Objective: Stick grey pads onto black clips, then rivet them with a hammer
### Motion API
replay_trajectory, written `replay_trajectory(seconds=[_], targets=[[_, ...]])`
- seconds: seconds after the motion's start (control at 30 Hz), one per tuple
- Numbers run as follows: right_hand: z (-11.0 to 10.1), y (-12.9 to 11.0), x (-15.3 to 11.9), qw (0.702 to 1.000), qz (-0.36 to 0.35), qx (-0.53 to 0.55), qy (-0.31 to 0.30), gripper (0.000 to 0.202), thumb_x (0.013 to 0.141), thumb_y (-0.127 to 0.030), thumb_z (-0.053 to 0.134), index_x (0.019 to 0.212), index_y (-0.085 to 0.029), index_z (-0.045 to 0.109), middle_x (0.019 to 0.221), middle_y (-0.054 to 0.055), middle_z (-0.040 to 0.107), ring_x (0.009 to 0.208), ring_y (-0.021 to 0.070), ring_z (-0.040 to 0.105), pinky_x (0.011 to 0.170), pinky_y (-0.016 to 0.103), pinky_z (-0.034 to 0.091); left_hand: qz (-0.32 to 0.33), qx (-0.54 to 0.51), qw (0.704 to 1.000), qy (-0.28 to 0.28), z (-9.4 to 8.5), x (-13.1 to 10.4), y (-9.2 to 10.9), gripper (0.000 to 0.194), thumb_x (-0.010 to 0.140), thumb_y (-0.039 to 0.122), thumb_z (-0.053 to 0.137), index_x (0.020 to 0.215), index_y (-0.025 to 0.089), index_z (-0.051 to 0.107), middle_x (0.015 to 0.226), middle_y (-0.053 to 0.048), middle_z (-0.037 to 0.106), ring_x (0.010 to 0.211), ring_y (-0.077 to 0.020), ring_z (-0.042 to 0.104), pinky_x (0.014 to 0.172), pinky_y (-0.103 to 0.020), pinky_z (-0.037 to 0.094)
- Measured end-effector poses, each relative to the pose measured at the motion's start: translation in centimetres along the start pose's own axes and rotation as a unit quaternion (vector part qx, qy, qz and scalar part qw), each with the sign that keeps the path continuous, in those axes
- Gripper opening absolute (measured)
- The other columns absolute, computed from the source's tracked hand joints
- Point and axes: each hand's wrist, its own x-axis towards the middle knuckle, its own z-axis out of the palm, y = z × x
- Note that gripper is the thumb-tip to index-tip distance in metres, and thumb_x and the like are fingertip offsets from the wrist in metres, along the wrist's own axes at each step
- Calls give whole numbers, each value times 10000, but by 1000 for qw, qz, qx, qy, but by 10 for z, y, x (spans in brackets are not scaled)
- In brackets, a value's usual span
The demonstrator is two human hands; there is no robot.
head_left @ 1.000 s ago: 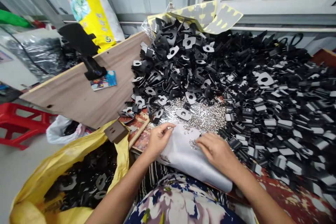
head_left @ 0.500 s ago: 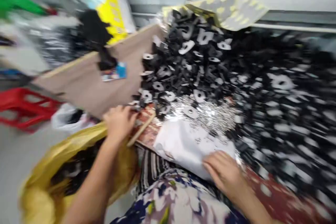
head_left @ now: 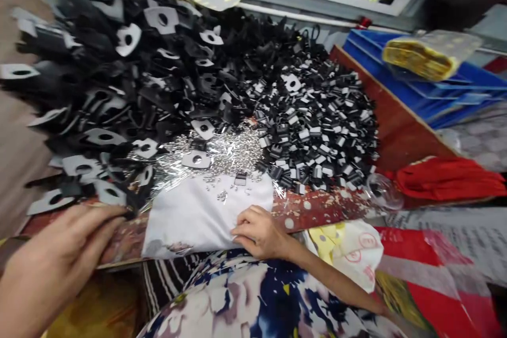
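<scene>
My left hand (head_left: 75,243) is at the table's near left edge, its thumb and fingers pinched at a small dark piece (head_left: 130,213) beside the heap of black parts. Those flat black parts (head_left: 105,137) have pale faces with round holes. My right hand (head_left: 257,235) rests over a white cloth (head_left: 190,211), fingertips pressed together; whatever is between them is too small or hidden to make out. On the cloth lie tiny metal bits (head_left: 222,196) and one small black clip (head_left: 240,178). Thin silvery pins (head_left: 233,150) are heaped just behind the cloth.
A pile of small black clips (head_left: 317,127) stands on the right of the red-brown table (head_left: 304,214). Further right are blue trays (head_left: 431,84), a red cloth (head_left: 447,179) and a clear round lid (head_left: 383,191). A yellow bag (head_left: 99,306) is below left.
The view has swung to the right, bringing the clip pile and blue trays into clear sight. My left hand now meets the heap's near edge; my right hand stays at the white cloth.
</scene>
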Motion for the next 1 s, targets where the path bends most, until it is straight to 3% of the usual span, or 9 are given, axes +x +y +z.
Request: replay_trajectory(seconds=[0.07,0.13,0.27,0.43,0.53,0.63,0.83,0.9,1.0], targets=[[-10,3,-4,1000,15,2,21,187,950,-352,612,1101,-355,721,988,-6,768,884,210,716,820,376,609,98,-74,991,-44,13,7,18,253,855,474,539,938,635,716,853,56,684,812,-272,681,735,-417,533],[-28,11,-12,995,50,-15,86,214,975,-288,593,1147,-297,720,978,26,777,881,208,715,823,373,601,121,-94,985,-76,25,12,35,278,838,488,565,968,677,722,903,53,701,818,-275,703,709,-416,554],[-76,41,-35,960,126,-143,204,321,973,-106,513,1147,-235,749,1068,89,768,1023,242,680,911,426,578,-4,-128,992,13,35,5,51,485,783,509,680,1218,713,614,1048,57,683,912,-298,704,777,-444,569],[-98,78,-43,960,86,-259,59,517,933,-3,438,1341,-198,690,1421,96,671,1318,292,554,1117,521,488,-229,-354,907,14,55,-13,59,615,711,581,787,1257,327,664,685,60,531,537,-163,509,495,-269,410],[-92,88,-38,962,91,-250,68,442,965,-55,462,1312,-180,706,1292,113,735,1190,273,621,1057,480,533,-251,-423,871,-19,74,-13,67,664,620,621,858,1078,169,697,602,86,434,475,-101,377,456,-225,291],[-91,90,-33,958,110,-252,88,352,967,-103,513,1225,-175,741,1132,111,773,1050,270,669,962,465,564,-221,-407,886,-21,87,-10,71,528,637,653,832,693,177,611,553,75,379,493,-99,344,465,-226,273],[-98,57,-15,926,87,-218,294,279,968,-133,532,1108,-191,765,1049,103,754,988,247,679,912,438,562,-135,-355,921,89,74,-12,84,388,752,533,798,662,175,679,1016,-66,605,1004,-223,582,791,-262,491],[-90,32,-1,938,53,-171,297,279,961,-129,553,1127,-218,759,993,68,758,942,225,683,988,459,544,-139,-415,898,46,70,-14,102,337,753,491,821,696,171,732,1147,-85,618,1105,-238,580,861,-266,506],[-69,-3,21,969,9,-85,231,261,954,-122,574,1110,-236,749,898,15,744,852,188,677,1124,499,459,-154,-545,822,-66,73,-16,140,297,725,453,869,748,167,789,1178,-85,613,1011,-218,607,777,-272,560]])
